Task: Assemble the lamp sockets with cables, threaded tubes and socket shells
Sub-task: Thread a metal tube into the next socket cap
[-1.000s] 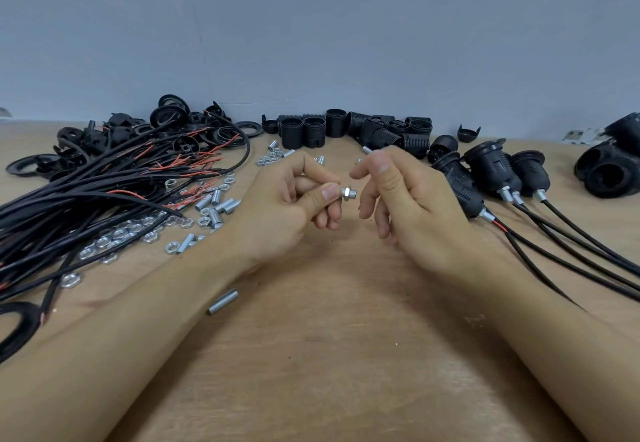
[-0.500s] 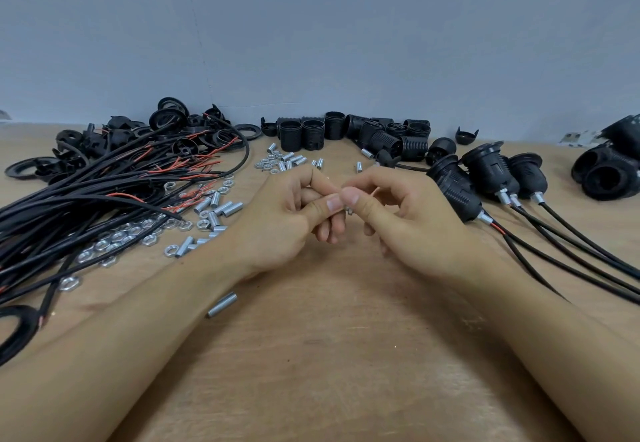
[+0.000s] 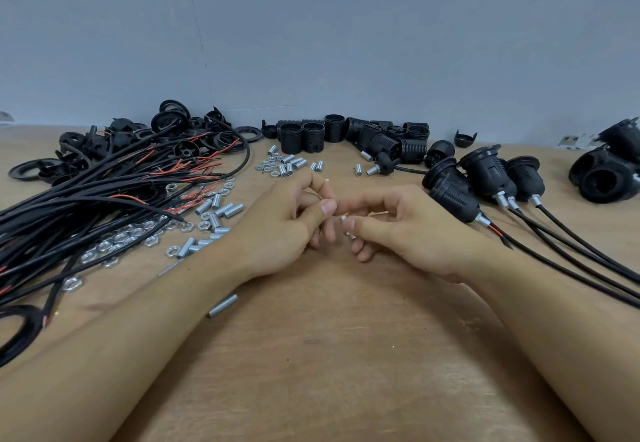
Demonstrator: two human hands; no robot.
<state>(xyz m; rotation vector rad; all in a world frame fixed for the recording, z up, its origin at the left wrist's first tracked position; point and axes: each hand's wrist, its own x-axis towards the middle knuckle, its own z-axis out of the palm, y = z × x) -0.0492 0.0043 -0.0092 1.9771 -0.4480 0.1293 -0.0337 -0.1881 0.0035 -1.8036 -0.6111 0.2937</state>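
Observation:
My left hand (image 3: pixel 284 223) and my right hand (image 3: pixel 398 230) meet above the middle of the wooden table (image 3: pixel 329 355). Between their thumbs and fingertips sits a small silver threaded tube with a nut (image 3: pixel 344 219), mostly hidden; both hands pinch it. A bundle of black cables with red wire ends (image 3: pixel 86 199) lies at the left. Loose threaded tubes and nuts (image 3: pixel 211 214) are scattered beside it. Black socket shells (image 3: pixel 346 136) stand at the back centre. Three assembled sockets with cables (image 3: pixel 481 178) lie at the right.
A single threaded tube (image 3: pixel 223 305) lies by my left forearm. More black rings and caps (image 3: pixel 114 140) pile at the back left. Further black sockets (image 3: pixel 609 168) sit at the far right edge. A grey wall rises behind the table.
My hands came together: the right hand moved in to the tube with nut that the left thumb and finger held up, and both lowered slightly.

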